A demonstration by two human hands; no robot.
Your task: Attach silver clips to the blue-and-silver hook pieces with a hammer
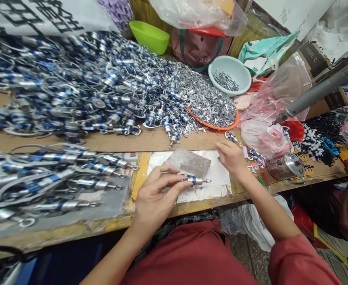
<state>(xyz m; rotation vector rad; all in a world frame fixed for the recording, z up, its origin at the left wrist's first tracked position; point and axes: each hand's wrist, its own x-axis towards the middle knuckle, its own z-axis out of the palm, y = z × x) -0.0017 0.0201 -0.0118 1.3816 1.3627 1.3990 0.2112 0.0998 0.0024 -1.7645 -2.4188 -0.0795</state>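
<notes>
While left hand (154, 194) pinches blue-banded metal piece (195, 180) | right hand (230, 156) apart

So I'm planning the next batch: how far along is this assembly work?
Done: rows of blue-and-silver pieces lie laid out at left. In hand: the left hand pinches one piece; the right hand rests on the bench. Left: a big heap and tray of metal tabs.
</notes>
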